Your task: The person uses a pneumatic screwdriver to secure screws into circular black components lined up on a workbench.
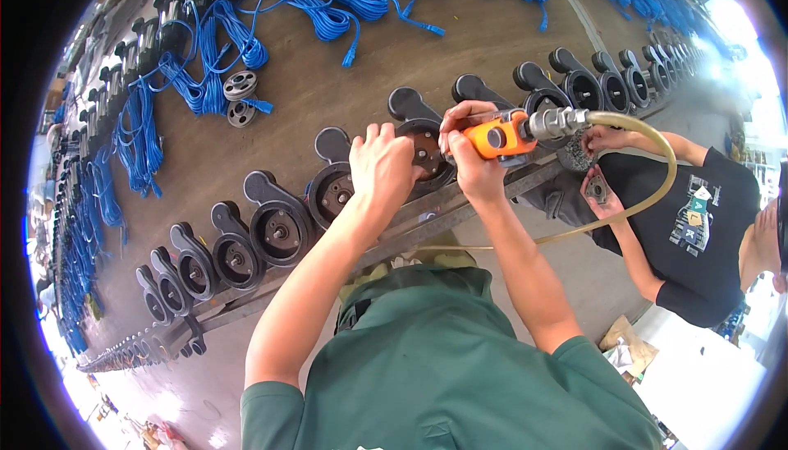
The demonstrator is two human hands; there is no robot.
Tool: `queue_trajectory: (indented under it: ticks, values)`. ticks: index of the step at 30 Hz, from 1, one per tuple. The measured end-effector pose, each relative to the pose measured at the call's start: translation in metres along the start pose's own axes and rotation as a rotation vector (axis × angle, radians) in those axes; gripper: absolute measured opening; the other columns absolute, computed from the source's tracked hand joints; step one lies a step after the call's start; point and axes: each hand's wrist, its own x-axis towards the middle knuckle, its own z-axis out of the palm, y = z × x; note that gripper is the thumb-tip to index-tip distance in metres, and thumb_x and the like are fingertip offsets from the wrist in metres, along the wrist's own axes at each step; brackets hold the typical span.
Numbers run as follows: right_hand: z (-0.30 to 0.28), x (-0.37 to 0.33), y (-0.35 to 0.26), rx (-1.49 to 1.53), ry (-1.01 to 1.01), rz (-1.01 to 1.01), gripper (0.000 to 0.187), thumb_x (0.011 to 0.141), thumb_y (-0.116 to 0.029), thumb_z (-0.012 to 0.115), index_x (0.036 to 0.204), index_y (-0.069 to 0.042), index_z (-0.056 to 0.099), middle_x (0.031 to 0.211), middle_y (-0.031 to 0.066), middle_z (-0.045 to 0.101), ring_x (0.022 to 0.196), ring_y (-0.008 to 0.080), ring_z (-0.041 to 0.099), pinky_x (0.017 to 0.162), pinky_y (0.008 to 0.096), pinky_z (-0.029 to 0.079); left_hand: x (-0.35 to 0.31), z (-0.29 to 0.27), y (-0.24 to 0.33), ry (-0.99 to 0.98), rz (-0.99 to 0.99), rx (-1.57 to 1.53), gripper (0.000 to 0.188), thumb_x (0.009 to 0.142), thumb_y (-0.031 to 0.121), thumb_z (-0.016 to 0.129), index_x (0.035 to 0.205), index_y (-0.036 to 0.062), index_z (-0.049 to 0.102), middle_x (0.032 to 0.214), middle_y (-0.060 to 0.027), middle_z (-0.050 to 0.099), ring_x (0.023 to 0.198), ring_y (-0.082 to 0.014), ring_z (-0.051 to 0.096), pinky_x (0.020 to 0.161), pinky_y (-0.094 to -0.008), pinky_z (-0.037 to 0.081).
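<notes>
A black round housing (pixel 428 172) with a short arm stands in front of me, its brown inner face and central shaft facing me. My left hand (pixel 382 172) is closed at its left rim, fingers curled together; the exact contact is partly hidden. My right hand (pixel 478 169) is wrapped round an orange air-powered driver (pixel 497 138), which lies roughly sideways with its front end toward the housing. The driver's tip is hidden by my fingers. A metal fitting (pixel 558 123) joins the tool to a yellowish hose (pixel 669 172).
Similar black housings (pixel 279 232) line the near edge of the brown table (pixel 304 93) on both sides. Bundles of blue cable (pixel 328 19) lie farther back, near two stacked metal discs (pixel 240 89). At right, a co-worker's hand (pixel 603 193) holds a small metal part.
</notes>
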Motion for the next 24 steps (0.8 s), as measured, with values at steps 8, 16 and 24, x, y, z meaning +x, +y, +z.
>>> queue_trajectory:
  ticks: [8,16,24]
  values:
    - [-0.001,0.024,-0.001,0.075,0.042,-0.092,0.025,0.084,0.010,0.054,0.106,-0.001,0.051,0.091,0.0092,0.062,0.073,0.0099,0.059,0.067,0.0233,0.051,0.002,-0.005,0.008,-0.100,-0.092,0.062,0.038,0.062,0.034,0.085,0.091,0.0118,0.076,0.096,-0.0091,0.065,0.102,-0.0283,0.058,0.084,-0.0401,0.048]
    - [0.001,0.030,0.006,0.121,0.031,-0.094,0.025,0.084,0.009,0.053,0.106,-0.002,0.050,0.090,0.0088,0.061,0.069,0.0107,0.058,0.063,0.0232,0.049,0.000,-0.006,0.008,-0.091,-0.103,0.044,0.042,0.061,0.035,0.085,0.095,0.0131,0.077,0.094,-0.0080,0.065,0.100,-0.0278,0.058,0.085,-0.0396,0.047]
    - [0.000,0.030,0.004,0.119,0.028,-0.081,0.024,0.083,0.009,0.052,0.104,-0.002,0.051,0.089,0.0084,0.060,0.068,0.0109,0.057,0.061,0.0231,0.048,-0.004,-0.004,0.006,-0.082,-0.111,0.017,0.045,0.062,0.038,0.085,0.099,0.0147,0.077,0.097,-0.0073,0.064,0.101,-0.0270,0.059,0.087,-0.0388,0.046]
